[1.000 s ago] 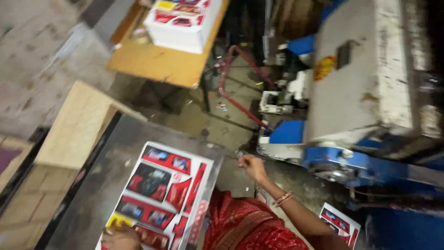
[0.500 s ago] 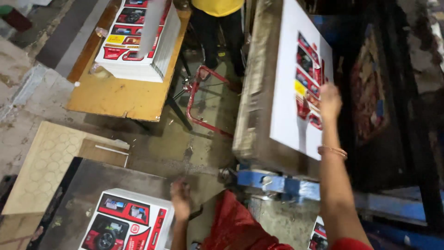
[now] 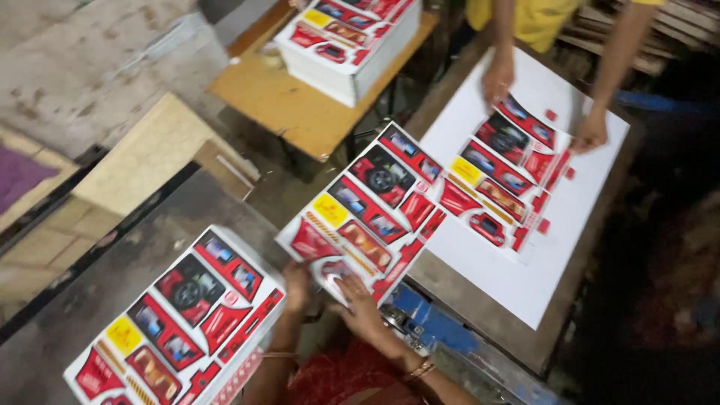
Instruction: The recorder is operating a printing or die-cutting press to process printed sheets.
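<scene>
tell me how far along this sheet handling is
Done: a stack of printed sheets lies on the metal table at lower left, and another stack sits on the wooden table. In hand: the left hand and right hand both grip one printed sheet by its near edge. Left: a co-worker's hands press a sheet on the machine bed.

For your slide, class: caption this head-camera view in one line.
Both hands, left hand and right hand, grip a printed sheet beside a stack.
</scene>
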